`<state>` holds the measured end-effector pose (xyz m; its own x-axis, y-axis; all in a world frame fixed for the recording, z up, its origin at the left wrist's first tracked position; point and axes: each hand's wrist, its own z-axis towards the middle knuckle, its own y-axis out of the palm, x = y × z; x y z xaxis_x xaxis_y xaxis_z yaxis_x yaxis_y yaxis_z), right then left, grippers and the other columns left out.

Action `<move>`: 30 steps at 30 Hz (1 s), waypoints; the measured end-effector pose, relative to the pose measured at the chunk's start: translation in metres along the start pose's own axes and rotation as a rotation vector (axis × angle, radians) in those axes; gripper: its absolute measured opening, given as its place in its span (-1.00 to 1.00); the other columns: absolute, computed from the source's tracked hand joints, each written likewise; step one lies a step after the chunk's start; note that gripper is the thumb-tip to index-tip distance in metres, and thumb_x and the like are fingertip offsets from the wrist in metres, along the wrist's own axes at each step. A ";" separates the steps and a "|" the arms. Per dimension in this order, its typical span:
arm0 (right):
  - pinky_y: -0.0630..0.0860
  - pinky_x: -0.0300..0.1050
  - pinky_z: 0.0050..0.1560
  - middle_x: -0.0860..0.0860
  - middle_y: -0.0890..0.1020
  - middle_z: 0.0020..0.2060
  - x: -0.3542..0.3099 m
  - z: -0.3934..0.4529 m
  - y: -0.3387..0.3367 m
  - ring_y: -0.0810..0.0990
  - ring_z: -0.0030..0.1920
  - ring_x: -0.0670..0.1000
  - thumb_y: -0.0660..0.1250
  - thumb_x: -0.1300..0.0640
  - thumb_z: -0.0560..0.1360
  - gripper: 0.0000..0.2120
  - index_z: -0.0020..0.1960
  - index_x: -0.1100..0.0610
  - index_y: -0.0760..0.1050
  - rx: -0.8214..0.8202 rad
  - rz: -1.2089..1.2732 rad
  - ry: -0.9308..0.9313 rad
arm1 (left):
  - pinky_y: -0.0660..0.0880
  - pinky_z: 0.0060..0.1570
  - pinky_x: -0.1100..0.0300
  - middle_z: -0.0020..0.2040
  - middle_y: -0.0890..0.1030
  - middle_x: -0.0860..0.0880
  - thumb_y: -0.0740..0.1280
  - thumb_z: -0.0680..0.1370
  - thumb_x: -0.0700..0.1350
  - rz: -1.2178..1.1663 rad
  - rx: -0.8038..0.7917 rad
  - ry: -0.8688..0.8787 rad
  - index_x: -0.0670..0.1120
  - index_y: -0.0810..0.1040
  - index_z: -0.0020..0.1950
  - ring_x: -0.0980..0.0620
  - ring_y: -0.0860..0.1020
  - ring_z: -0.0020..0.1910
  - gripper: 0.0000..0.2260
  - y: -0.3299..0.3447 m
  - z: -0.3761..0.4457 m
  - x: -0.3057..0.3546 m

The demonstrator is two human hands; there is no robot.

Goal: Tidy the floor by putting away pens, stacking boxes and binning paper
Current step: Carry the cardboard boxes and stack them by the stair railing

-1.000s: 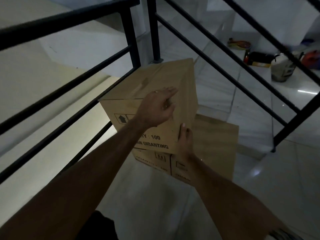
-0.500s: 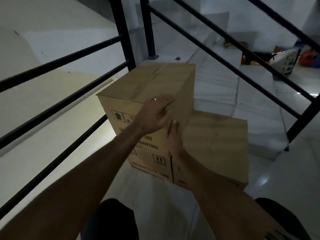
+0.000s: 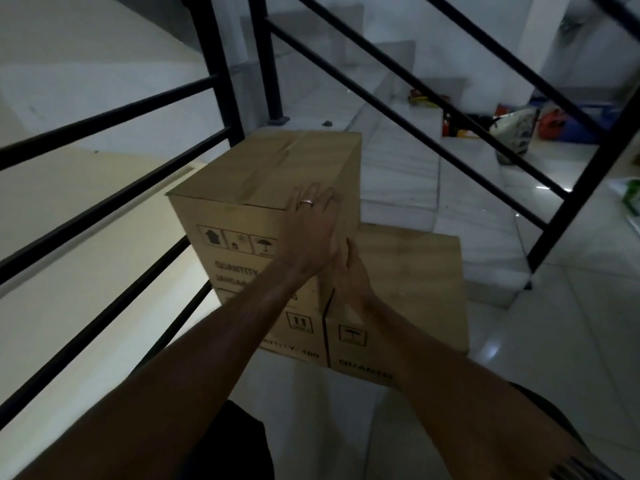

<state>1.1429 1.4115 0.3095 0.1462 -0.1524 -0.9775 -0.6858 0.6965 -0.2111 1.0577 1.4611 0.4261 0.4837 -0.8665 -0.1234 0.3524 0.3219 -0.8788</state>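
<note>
A brown cardboard box [image 3: 263,174] with printed handling symbols sits upright on top of a lower box [image 3: 301,344] on the white floor. A third box [image 3: 408,271] stands against the lower one on its right, with its top bare. My left hand [image 3: 311,230], wearing a ring, presses flat on the top box's near right corner with its fingers reaching over the top edge. My right hand [image 3: 349,275] lies flat against the same box's right side, just above the third box. No pens or paper are in view.
A black metal railing [image 3: 104,209] runs close along the left of the boxes. Another sloping railing [image 3: 450,109] crosses on the right above white stairs [image 3: 398,174]. Bags and coloured clutter [image 3: 512,129] lie on the floor beyond the stairs.
The top box has settled squarer on the lower box. My left hand slid from its top face to the near right corner, and my right hand rose along its side.
</note>
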 end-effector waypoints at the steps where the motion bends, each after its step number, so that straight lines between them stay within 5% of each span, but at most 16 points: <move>1: 0.35 0.02 0.38 0.11 0.32 0.49 0.001 0.001 -0.010 0.35 0.44 0.13 0.09 -0.20 0.62 -0.36 0.57 0.09 0.05 0.031 -0.009 -0.023 | 0.02 0.50 -0.07 0.46 0.40 -0.11 0.31 0.46 -0.08 -0.030 0.019 0.052 -0.13 0.34 0.47 -0.14 0.25 0.49 -0.43 0.003 0.002 0.008; 4: 0.34 -0.01 0.38 0.09 0.31 0.50 0.009 -0.002 -0.047 0.35 0.44 0.09 0.13 -0.16 0.62 -0.37 0.57 0.10 0.07 0.120 -0.089 -0.057 | 0.13 0.49 -0.04 0.43 0.43 -0.13 0.25 0.45 -0.18 -0.207 0.033 0.176 -0.16 0.39 0.44 -0.14 0.29 0.48 -0.47 0.014 0.008 0.033; 9: 0.29 -0.03 0.39 0.10 0.31 0.49 0.026 -0.025 -0.124 0.32 0.46 0.07 0.12 -0.23 0.60 -0.34 0.56 0.11 0.13 0.305 -0.266 -0.072 | 0.25 0.43 -0.06 0.45 0.42 -0.11 0.27 0.54 -0.08 -0.461 -0.003 0.264 -0.13 0.39 0.45 -0.12 0.34 0.45 -0.53 0.042 0.009 0.085; 13: 0.23 -0.15 0.34 0.13 0.34 0.46 0.035 -0.059 -0.193 0.33 0.44 0.07 0.17 -0.20 0.59 -0.36 0.53 0.15 0.19 0.451 -0.429 -0.044 | 0.25 0.42 -0.06 0.52 0.31 -0.10 0.28 0.56 0.00 -0.629 -0.105 0.349 -0.08 0.30 0.51 -0.09 0.28 0.48 -0.48 0.053 0.015 0.139; 17: 0.26 -0.06 0.38 0.15 0.40 0.41 0.039 -0.116 -0.267 0.35 0.40 0.11 0.20 -0.16 0.60 -0.40 0.49 0.18 0.25 0.615 -0.575 0.019 | 0.19 0.46 -0.03 0.52 0.29 -0.11 0.32 0.55 0.02 -0.767 -0.155 0.511 -0.08 0.29 0.51 -0.08 0.26 0.50 -0.45 0.050 0.020 0.215; 24: 0.28 0.00 0.37 0.13 0.38 0.43 0.029 -0.284 -0.397 0.35 0.40 0.12 0.17 -0.20 0.59 -0.40 0.49 0.14 0.26 0.960 -0.753 0.243 | 0.25 0.43 -0.03 0.49 0.35 -0.12 0.33 0.55 0.03 -0.964 -0.217 0.886 -0.11 0.33 0.49 -0.06 0.29 0.48 -0.45 -0.009 -0.025 0.407; 30: 0.34 0.02 0.34 0.17 0.39 0.40 0.018 -0.504 -0.461 0.39 0.36 0.17 0.23 -0.12 0.60 -0.45 0.48 0.17 0.28 1.237 -0.746 0.456 | 0.30 0.38 0.03 0.43 0.42 -0.11 0.33 0.55 0.03 -1.096 -0.302 1.270 -0.13 0.34 0.46 -0.08 0.36 0.43 -0.48 -0.107 -0.140 0.558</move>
<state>1.1023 0.7340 0.3907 -0.2068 -0.7621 -0.6136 0.4905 0.4619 -0.7390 1.1776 0.8893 0.3865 -0.8126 -0.4016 0.4224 -0.1647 -0.5370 -0.8274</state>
